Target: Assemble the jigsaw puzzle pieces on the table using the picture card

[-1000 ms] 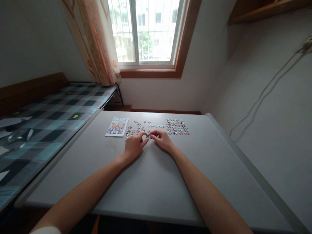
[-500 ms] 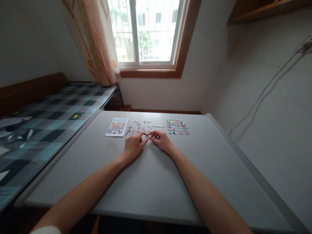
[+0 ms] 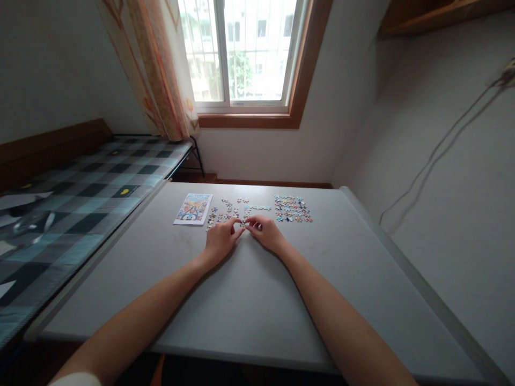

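Both forearms enter from the bottom edge and run forward over the grey table [image 3: 249,311], converging toward its far half. A white sleeve edge shows at the lower left corner.

Left hand [image 3: 219,242]: palm down, heel on the tabletop, thumb and forefinger drawn narrow. Right hand [image 3: 268,234]: same posture, mirrored, fingers curled in and pinched close. The two sets of fingertips meet at one spot.

Puzzle piece [image 3: 243,223]: small, dark-patterned, pinched between the fingertips of both hands, low over the table at its mid-width. Too small to tell whether it is one piece or two pressed together.

Just beyond the hands, the loose pieces [image 3: 223,212] lie scattered flat, touching the left fingertips' area on the far side. A short joined strip [image 3: 258,208] of pale blue pieces lies just past the right fingers.

Left of the scatter, a printed picture card [image 3: 193,208] lies flat, apart from the hands. Right of the strip, a dense block of pieces [image 3: 292,209] sits in a rough rectangle, near the right hand but not touching it.

Past the table's left edge, a bed [image 3: 80,185] with a dark and teal checked cover. Far wall: window [image 3: 241,51] in a wooden frame, patterned curtain [image 3: 161,75] drawn to its left. A cable [image 3: 438,150] hangs along the right wall.
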A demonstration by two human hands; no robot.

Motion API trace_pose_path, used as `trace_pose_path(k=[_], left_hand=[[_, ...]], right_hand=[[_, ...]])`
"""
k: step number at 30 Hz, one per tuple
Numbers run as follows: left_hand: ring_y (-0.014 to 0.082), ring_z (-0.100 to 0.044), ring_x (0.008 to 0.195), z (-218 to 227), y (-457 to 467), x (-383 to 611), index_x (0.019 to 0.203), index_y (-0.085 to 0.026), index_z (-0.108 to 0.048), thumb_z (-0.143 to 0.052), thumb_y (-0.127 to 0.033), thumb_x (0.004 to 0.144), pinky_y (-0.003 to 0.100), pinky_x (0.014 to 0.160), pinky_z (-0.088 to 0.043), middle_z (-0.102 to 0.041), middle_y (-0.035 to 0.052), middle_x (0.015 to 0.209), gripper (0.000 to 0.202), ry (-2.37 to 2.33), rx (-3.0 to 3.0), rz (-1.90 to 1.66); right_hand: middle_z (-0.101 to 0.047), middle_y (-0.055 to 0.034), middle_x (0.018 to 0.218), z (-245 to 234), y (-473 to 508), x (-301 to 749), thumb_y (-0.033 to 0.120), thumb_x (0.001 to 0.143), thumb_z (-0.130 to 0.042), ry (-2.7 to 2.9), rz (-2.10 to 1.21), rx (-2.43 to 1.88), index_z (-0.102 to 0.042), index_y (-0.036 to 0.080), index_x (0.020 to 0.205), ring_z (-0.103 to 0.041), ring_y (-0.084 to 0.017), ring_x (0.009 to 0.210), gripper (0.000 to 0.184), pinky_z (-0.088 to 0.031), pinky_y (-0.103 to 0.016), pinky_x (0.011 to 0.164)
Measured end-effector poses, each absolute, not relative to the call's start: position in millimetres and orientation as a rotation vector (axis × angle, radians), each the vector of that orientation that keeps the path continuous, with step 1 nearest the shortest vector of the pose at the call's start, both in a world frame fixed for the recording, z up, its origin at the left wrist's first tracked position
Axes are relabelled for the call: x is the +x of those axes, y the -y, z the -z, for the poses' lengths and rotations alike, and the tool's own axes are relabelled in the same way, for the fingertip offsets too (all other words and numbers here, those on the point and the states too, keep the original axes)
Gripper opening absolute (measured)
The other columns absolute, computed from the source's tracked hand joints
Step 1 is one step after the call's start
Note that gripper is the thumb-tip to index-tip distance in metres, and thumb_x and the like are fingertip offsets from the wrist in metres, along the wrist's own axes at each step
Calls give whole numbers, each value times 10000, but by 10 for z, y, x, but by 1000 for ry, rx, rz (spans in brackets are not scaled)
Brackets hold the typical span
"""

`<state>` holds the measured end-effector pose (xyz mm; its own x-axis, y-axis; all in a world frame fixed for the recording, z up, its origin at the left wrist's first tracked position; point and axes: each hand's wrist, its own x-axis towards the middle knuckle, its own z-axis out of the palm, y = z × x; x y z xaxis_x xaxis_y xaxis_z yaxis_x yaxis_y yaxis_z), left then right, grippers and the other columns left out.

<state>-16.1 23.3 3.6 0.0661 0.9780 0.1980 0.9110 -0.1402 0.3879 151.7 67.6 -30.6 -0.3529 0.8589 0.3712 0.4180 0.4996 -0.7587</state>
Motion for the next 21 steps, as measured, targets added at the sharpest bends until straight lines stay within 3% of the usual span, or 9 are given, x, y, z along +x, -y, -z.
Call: trace_pose_path(k=[13, 21], left_hand=[[159, -609, 691, -30, -238, -158, 1134, -255, -619, -499, -473, 846, 241, 639, -379, -681, 9, 740, 381, -1991, 2167, -588], [156, -611, 697, -18, -244, -156, 1073, -254, -660, -505, -450, 846, 242, 648, -379, -692, 11, 747, 338, -1973, 2169, -577]], right_hand=[[-629, -30, 797, 304, -671, 1510, 222, 806, -588, 1993, -621, -1021, -668, 181, 894, -543, -117, 673, 125, -438, -248, 666], [-618, -21, 786, 317, -678, 1514, 214, 803, -589, 1995, -599, -1019, -664, 184, 887, -535, -111, 666, 116, -431, -238, 663]])
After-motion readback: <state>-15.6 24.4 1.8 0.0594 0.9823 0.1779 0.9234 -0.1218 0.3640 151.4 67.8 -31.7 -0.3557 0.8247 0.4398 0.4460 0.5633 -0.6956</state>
